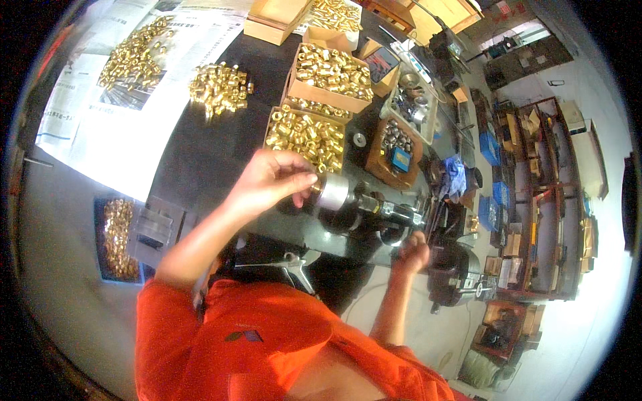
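Observation:
A small bench machine with a silvery metal cylinder (333, 192) at its left end lies across the dark bench in front of me. My left hand (273, 179) is at that cylinder's left face. Its thumb and fingers pinch a small brass fitting (314, 190), mostly hidden by the fingertips. Farther right, my right hand (414, 254) is closed beside the machine's dark bars and metal slide (401, 214); what it grips cannot be made out. Just beyond my left hand stands a cardboard box of brass fittings (307, 139).
Behind it is another full box of brass fittings (332, 72). Loose brass pieces (219, 88) lie to the left, near newspaper (150, 134). A wooden tray (394, 175) holds small metal parts. A blue bin (120, 240) sits low at left; shelves (545, 200) line the right.

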`<act>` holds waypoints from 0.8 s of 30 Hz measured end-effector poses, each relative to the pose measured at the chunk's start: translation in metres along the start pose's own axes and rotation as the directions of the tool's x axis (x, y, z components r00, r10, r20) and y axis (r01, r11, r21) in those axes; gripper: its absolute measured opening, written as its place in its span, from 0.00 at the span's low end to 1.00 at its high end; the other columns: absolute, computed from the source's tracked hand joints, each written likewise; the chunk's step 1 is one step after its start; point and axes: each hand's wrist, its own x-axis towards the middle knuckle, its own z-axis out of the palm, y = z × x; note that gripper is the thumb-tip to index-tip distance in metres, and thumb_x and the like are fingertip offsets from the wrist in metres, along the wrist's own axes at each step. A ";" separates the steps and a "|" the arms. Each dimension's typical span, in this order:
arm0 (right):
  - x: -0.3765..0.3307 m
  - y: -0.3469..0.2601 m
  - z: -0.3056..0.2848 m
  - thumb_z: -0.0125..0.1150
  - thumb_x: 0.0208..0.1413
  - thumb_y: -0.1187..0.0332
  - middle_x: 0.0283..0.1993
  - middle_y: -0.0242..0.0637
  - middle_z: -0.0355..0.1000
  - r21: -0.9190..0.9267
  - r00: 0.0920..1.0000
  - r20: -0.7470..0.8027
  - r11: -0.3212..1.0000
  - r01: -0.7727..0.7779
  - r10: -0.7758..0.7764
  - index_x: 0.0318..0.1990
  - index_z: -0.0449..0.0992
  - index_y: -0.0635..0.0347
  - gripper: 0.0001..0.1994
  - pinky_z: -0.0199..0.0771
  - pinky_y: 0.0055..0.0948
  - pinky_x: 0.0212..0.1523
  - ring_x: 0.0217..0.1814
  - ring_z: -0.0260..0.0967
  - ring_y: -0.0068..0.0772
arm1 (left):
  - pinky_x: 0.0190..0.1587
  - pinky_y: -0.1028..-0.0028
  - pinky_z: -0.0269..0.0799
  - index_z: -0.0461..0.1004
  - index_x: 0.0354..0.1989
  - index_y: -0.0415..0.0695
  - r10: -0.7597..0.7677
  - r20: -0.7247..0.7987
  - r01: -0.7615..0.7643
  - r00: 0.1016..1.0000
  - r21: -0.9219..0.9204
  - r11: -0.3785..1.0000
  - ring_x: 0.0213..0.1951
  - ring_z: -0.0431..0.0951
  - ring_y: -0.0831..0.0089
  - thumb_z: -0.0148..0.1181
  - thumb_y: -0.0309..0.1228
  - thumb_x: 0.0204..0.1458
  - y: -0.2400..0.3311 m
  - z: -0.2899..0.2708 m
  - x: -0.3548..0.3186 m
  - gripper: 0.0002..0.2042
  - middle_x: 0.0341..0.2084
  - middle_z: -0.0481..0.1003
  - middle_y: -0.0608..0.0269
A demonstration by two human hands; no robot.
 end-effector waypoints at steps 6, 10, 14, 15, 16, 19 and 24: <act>0.126 0.048 -0.018 0.47 0.50 0.68 0.28 0.32 0.70 -0.312 0.912 0.256 0.866 0.391 -0.320 0.35 0.74 0.63 0.10 0.65 0.18 0.22 0.26 0.65 0.20 | 0.21 0.80 0.69 0.72 0.29 0.34 0.014 -0.064 0.003 0.998 0.256 0.967 0.20 0.71 0.78 0.56 0.28 0.49 -0.002 -0.006 0.031 0.08 0.19 0.71 0.62; 0.082 -0.025 0.074 0.45 0.52 0.69 0.18 0.26 0.58 -0.167 0.945 0.120 0.932 0.322 -0.305 0.32 0.72 0.62 0.09 0.53 0.17 0.15 0.15 0.52 0.17 | 0.22 0.79 0.68 0.71 0.33 0.34 0.080 -0.056 -0.054 0.995 0.369 0.928 0.19 0.72 0.79 0.56 0.30 0.49 -0.006 -0.026 0.055 0.10 0.23 0.73 0.61; 0.025 -0.055 0.061 0.43 0.53 0.68 0.14 0.24 0.47 0.107 0.903 0.194 0.923 0.370 -0.385 0.26 0.67 0.59 0.08 0.42 0.16 0.11 0.12 0.42 0.16 | 0.26 0.75 0.70 0.73 0.32 0.37 0.244 -0.297 0.011 0.923 0.655 0.756 0.21 0.75 0.75 0.58 0.31 0.46 0.000 -0.072 0.035 0.09 0.21 0.75 0.58; 0.014 -0.057 0.050 0.42 0.53 0.68 0.14 0.24 0.47 0.105 0.887 0.267 0.927 0.361 -0.376 0.25 0.66 0.58 0.09 0.41 0.15 0.10 0.12 0.41 0.15 | 0.30 0.71 0.70 0.74 0.31 0.40 0.399 -0.316 0.000 0.861 0.783 0.622 0.24 0.76 0.67 0.59 0.32 0.43 -0.016 -0.101 0.030 0.09 0.22 0.75 0.56; 0.004 -0.055 0.040 0.42 0.54 0.66 0.14 0.24 0.47 0.115 0.897 0.259 0.933 0.341 -0.359 0.24 0.65 0.58 0.10 0.40 0.14 0.10 0.11 0.41 0.15 | 0.31 0.69 0.70 0.74 0.32 0.41 0.401 -0.352 0.099 0.846 0.842 0.531 0.26 0.76 0.63 0.59 0.33 0.43 -0.016 -0.113 0.024 0.10 0.22 0.75 0.55; -0.013 -0.034 0.019 0.44 0.53 0.63 0.14 0.25 0.50 0.065 0.973 0.106 0.978 0.200 -0.206 0.25 0.66 0.58 0.10 0.39 0.14 0.08 0.11 0.42 0.14 | 0.33 0.64 0.70 0.73 0.32 0.42 0.410 -0.473 0.400 0.780 0.880 0.255 0.29 0.75 0.56 0.60 0.35 0.42 -0.007 -0.133 0.013 0.11 0.21 0.74 0.53; 0.002 0.017 0.011 0.47 0.52 0.64 0.16 0.22 0.53 0.069 0.996 -0.086 0.998 -0.009 0.015 0.29 0.69 0.58 0.09 0.44 0.16 0.13 0.15 0.46 0.14 | 0.34 0.62 0.70 0.71 0.29 0.42 0.480 -0.455 0.483 0.750 0.873 0.072 0.31 0.75 0.56 0.59 0.36 0.41 -0.031 -0.161 0.024 0.12 0.27 0.73 0.51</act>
